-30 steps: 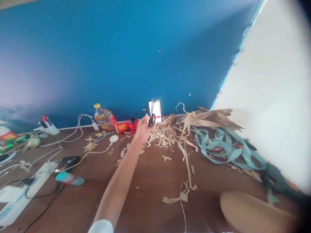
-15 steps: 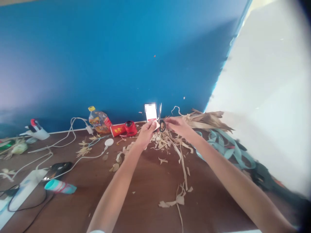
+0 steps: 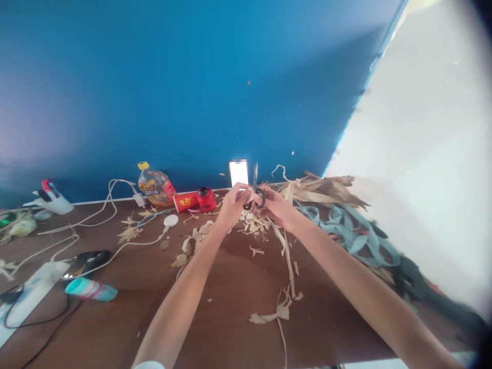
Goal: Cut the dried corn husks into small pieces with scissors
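A pair of scissors (image 3: 255, 177) with dark ring handles stands blades up between my hands. My right hand (image 3: 277, 207) has its fingers curled at the handles, partly hidden by the rings. My left hand (image 3: 231, 207) is pinched on a small pale piece (image 3: 250, 196), which looks like dried husk, close to my right fingertips. Beneath both hands lies a heap of husk scraps (image 3: 253, 224). Directly behind them, a phone-like device with a bright white screen (image 3: 239, 173) leans against the blue wall.
A bundle of dry husks (image 3: 326, 189) and a tangled pale-blue strap (image 3: 357, 236) lie on the right. To the left are a bottle (image 3: 154, 187), a red can (image 3: 185, 201), a red roll (image 3: 206, 200), white cables, a turquoise cup (image 3: 91, 290) and a power strip (image 3: 33, 297).
My right hand has come in left, closer to the scissors and my left hand. The left fingers have risen and now cover the lower screen. The view has shifted slightly.
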A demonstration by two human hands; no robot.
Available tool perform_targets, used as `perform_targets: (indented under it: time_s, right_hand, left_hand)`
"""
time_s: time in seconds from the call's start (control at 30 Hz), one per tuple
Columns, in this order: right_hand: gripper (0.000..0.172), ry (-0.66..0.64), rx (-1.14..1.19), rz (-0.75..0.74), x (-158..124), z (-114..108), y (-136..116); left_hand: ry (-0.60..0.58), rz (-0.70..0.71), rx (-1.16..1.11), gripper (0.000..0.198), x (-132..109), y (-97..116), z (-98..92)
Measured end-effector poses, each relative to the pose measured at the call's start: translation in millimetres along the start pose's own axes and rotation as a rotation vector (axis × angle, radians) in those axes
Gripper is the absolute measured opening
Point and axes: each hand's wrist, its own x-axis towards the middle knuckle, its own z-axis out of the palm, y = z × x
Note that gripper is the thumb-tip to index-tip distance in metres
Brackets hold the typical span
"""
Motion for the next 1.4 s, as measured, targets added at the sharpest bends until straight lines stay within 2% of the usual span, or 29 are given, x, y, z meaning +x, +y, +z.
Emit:
perform_targets:
  time_s: [0.2, 0.3, 0.4, 0.57, 0.67, 0.77, 0.87, 1.0, 1.07, 1.2, 1.3, 1.4]
  right_hand:
    - [0.056, -0.090, 0.071, 0.023, -5.2, 3.0, -4.9]
    - [0.069, -0.079, 0.078, 0.017, -3.9, 0.2, -3.0]
    - [0.066, -0.040, 0.048, -0.008, 0.7, -3.1, 5.7]
    - [0.045, 0.114, -0.143, -0.110, 10.3, -3.2, 34.6]
    - [0.037, 0.322, -0.372, -0.254, 11.7, -4.0, 53.6]
    - [0.034, 0.414, -0.599, -0.299, 9.1, -8.6, 65.6]
    - [0.028, 0.492, -0.791, -0.327, 5.9, -15.4, 70.9]
    - [0.022, 0.476, -0.939, -0.347, 4.1, -25.7, 76.4]
    - [0.021, 0.478, -0.994, -0.345, 3.3, -31.6, 80.7]
    - [0.034, 0.444, -1.025, -0.390, 1.3, -40.8, 89.3]
    - [0.038, 0.412, -1.055, -0.410, -0.3, -41.0, 92.3]
    - [0.036, 0.400, -1.124, -0.366, -2.4, -37.2, 92.8]
  left_hand:
    - [0.129, -0.040, -0.038, 0.025, 0.1, -10.7, -0.9]
    - [0.231, -0.024, 0.014, 0.024, 1.1, -18.6, -3.4]
    - [0.293, -0.059, 0.006, 0.022, 1.4, -27.9, -5.4]
    - [0.331, -0.082, -0.036, 0.022, 0.0, -39.5, -7.5]
    - [0.362, -0.076, 0.032, 0.025, 0.9, -44.3, -9.3]
    - [0.359, -0.124, 0.065, 0.023, 2.0, -52.2, -8.9]
    - [0.327, -0.215, -0.010, 0.022, 0.1, -66.2, -4.6]
    - [0.318, -0.286, -0.118, 0.024, -8.5, -87.0, 3.6]
    - [0.320, -0.284, -0.121, 0.024, -13.6, -93.2, 6.6]
    - [0.295, -0.203, -0.058, 0.025, -21.5, -96.9, 8.4]
    - [0.245, -0.188, -0.010, 0.026, -24.2, -98.5, 7.4]
    - [0.237, -0.174, 0.012, 0.022, -24.1, -102.2, 5.8]
